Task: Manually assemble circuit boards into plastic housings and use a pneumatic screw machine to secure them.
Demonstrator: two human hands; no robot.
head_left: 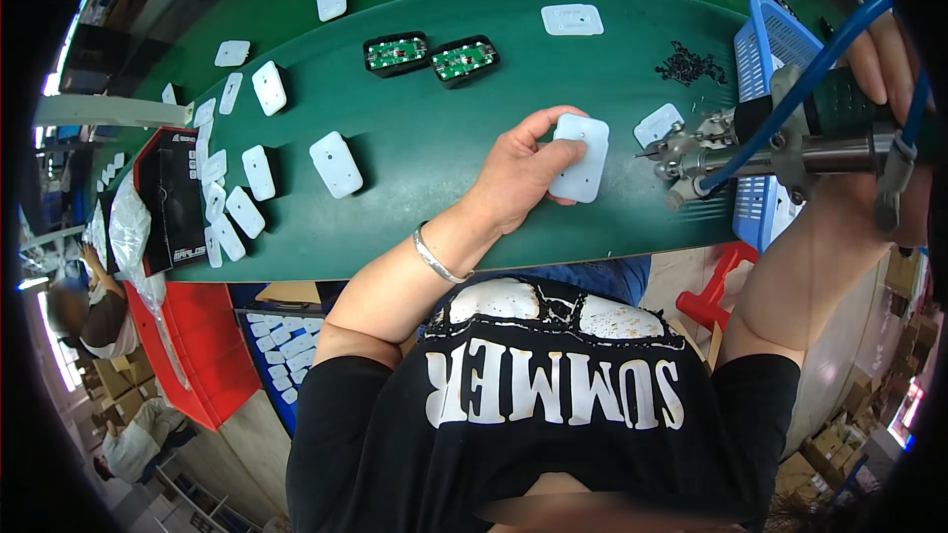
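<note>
My left hand (513,173) is closed around a white plastic cover (590,163) with rounded corners and small holes, thumb on its upper face. At the right, my right hand (882,64) is wrapped round a powered screwdriver (829,160) with metal fittings and a blue hose. The driver's tip points left toward the cover, a short gap away from it. Another white cover (659,125) lies just beyond the tip. Farther back is a heap of small black screws (689,65). Two black housings with green circuit boards (462,60) sit open near the table's middle.
More white covers (336,164) are scattered across the green table (395,217), mostly at left. A blue basket (750,74) stands behind the driver. To the left are a black box (170,199) and a red bin (202,355). A red stool (709,296) is below the edge.
</note>
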